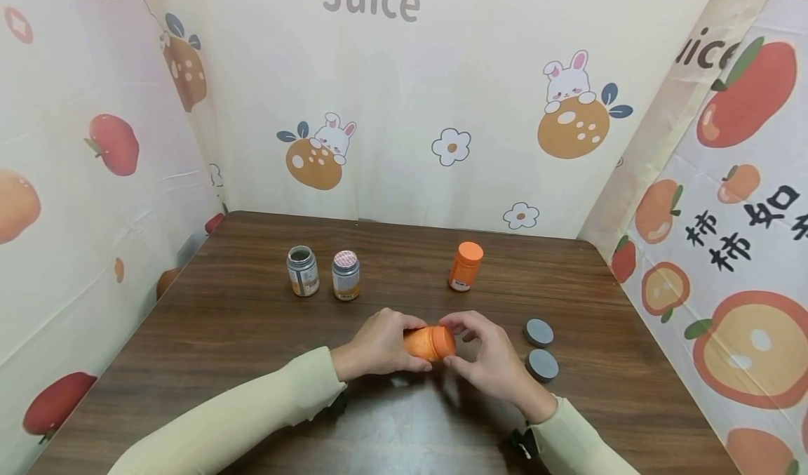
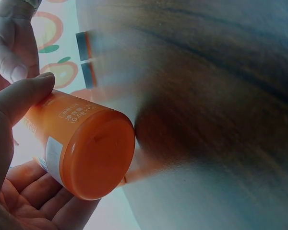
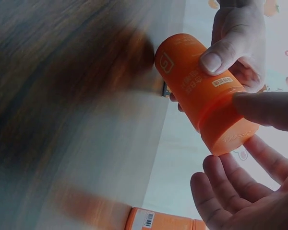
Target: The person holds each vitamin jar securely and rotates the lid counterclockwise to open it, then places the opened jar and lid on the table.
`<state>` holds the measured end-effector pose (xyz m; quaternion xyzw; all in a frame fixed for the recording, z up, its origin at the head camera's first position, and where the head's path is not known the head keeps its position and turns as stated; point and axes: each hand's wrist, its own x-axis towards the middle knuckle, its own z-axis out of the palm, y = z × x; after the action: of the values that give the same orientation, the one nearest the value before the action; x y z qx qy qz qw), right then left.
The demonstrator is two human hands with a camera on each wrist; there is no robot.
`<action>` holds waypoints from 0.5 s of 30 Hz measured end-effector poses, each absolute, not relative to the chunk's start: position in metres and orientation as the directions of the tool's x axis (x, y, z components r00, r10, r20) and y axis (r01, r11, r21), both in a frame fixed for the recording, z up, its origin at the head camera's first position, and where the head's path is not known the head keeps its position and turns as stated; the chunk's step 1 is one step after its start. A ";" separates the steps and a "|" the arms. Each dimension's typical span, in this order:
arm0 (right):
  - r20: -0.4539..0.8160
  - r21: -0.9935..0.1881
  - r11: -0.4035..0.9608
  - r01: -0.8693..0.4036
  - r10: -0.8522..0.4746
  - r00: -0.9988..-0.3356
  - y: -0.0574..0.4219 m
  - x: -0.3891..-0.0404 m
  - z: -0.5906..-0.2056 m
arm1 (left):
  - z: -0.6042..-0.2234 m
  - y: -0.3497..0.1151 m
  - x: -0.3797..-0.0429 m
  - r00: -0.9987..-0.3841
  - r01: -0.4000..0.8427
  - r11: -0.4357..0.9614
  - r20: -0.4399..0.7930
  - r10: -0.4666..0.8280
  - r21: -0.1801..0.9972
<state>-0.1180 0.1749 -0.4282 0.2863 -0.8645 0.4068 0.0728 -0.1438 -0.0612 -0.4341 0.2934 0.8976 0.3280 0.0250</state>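
Observation:
My left hand [image 1: 379, 345] grips the body of an orange plastic bottle [image 1: 418, 343], which is tilted on its side with its base toward the left. The left wrist view shows the round base of the bottle [image 2: 103, 155] facing the camera, thumb on one side and fingers beneath. At the other end my right hand [image 1: 494, 363] pinches the orange cap [image 1: 444, 342] between thumb and index finger. In the right wrist view the cap [image 3: 228, 127] sits on the bottle, and the other fingers of the right hand are spread below it.
A second orange bottle [image 1: 465, 268] stands upright farther back. Back left are an uncapped grey jar [image 1: 304, 275] and a grey jar with a pink patterned seal [image 1: 346, 278]. Two grey lids, one farther back [image 1: 539, 332] and one nearer [image 1: 543, 365], lie right of my right hand.

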 end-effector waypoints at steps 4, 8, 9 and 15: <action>0.374 -0.647 0.498 -0.577 -0.452 -0.810 0.175 -0.119 -0.428 | -0.434 -0.061 -0.144 -0.823 0.516 0.606 0.153 0.547 0.606; 0.394 -0.629 0.493 -0.602 -0.465 -0.793 0.175 -0.120 -0.429 | -0.435 -0.062 -0.144 -0.822 0.521 0.606 0.160 0.547 0.602; 0.396 -0.627 0.492 -0.604 -0.466 -0.791 0.175 -0.120 -0.429 | -0.435 -0.062 -0.144 -0.822 0.520 0.607 0.161 0.546 0.600; 0.372 -0.668 0.498 -0.553 -0.420 -0.828 0.175 -0.117 -0.429 | -0.436 -0.062 -0.144 -0.829 0.511 0.610 0.158 0.537 0.606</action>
<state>-0.1173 0.1753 -0.4286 0.2823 -0.8617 0.4138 0.0805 -0.1439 -0.0617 -0.4356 0.2919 0.8970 0.3314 0.0195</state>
